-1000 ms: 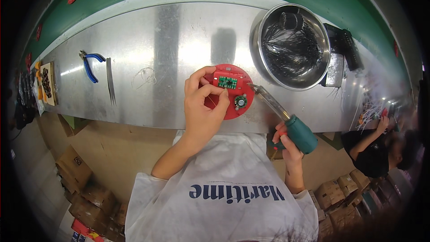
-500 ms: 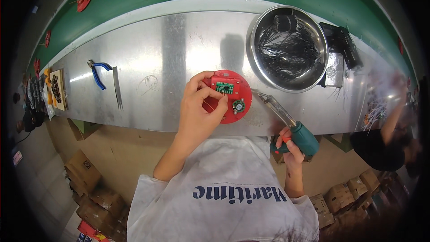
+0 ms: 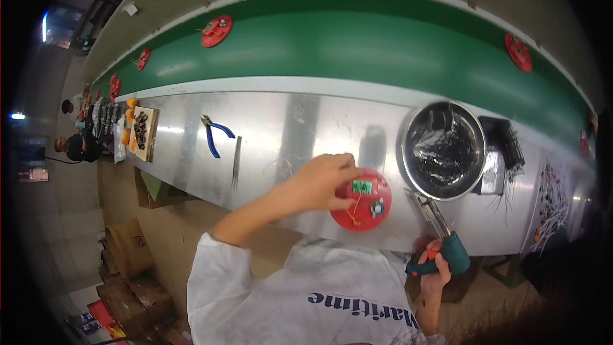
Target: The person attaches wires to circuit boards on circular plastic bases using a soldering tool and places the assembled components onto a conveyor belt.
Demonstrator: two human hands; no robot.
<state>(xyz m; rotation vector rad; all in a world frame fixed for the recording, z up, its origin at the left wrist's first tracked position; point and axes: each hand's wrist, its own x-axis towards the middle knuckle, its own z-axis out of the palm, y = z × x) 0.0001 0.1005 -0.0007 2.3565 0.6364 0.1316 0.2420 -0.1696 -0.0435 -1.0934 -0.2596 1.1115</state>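
Note:
A round red plate (image 3: 366,218) lies on the metal bench, bearing a small green circuit board (image 3: 361,187), a round dark part (image 3: 377,209) and a thin orange wire (image 3: 355,212). My left hand (image 3: 324,182) reaches over the plate's left side, thumb and fingers curled about its edge; they are a little blurred. In my right hand (image 3: 435,260) is a teal soldering gun (image 3: 455,253), gripped by its handle near the red trigger. Its long metal front points up and left, apart from the plate. A steel bowl (image 3: 410,165) of short black wires stands just beyond.
Blue-handled cutters (image 3: 214,138) and tweezers (image 3: 237,163) lie to the left, near a tray of small dark parts (image 3: 151,144). Behind the bench runs a green belt (image 3: 357,38) carrying several red plates. White wires (image 3: 552,201) lie at right, past a black device (image 3: 509,144).
My view has tilted up and turned left, so more of the belt shows. My left hand has gone from a pinch beside the circuit board to the plate's edge. The soldering gun stays in my right hand.

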